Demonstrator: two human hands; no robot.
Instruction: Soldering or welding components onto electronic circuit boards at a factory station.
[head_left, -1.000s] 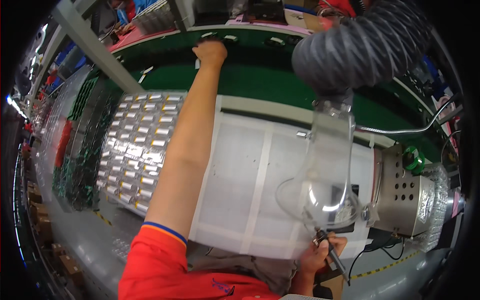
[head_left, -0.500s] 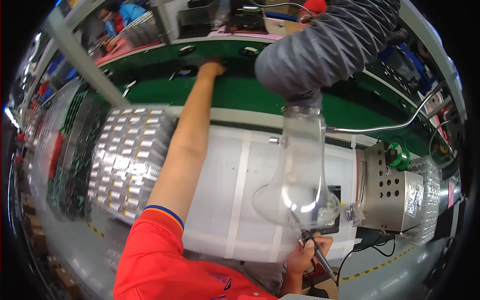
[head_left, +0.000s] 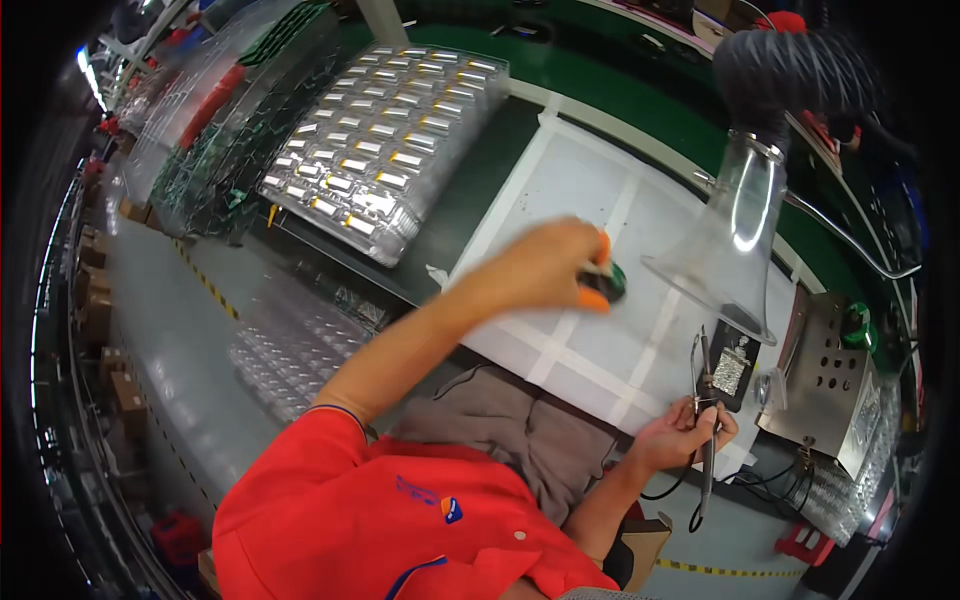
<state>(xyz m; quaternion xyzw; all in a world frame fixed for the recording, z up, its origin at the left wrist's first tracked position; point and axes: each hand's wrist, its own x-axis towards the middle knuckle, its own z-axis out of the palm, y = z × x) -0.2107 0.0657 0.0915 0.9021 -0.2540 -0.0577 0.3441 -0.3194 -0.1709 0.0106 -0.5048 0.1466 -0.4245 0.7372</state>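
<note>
Over the white work mat (head_left: 580, 380), my left hand (head_left: 550, 262), blurred by motion, has its fingers closed on a small dark rounded part (head_left: 606, 286) with a green edge. Orange covers show on the fingertips, and the part's exact kind is smeared. My right hand (head_left: 685, 435), at the mat's near right edge, grips a soldering iron (head_left: 708, 465), its handle pointing down toward me. A thin metal tool (head_left: 695, 365) like tweezers rises from the same fingers. Beside their tips lies a black tray (head_left: 735, 365) with a silvery mesh-like pad.
Stacked clear trays of silvery parts (head_left: 390, 130) stand at the left. A clear fume hood (head_left: 745, 220) on a dark hose hangs over the mat's right. At the right are a perforated metal box (head_left: 825, 370) and a green spool (head_left: 858, 325). A green conveyor (head_left: 620, 75) runs behind.
My left hand has come back from the green conveyor to the mat, now with the dark part. The right hand keeps the soldering iron. The view has swung left and down.
</note>
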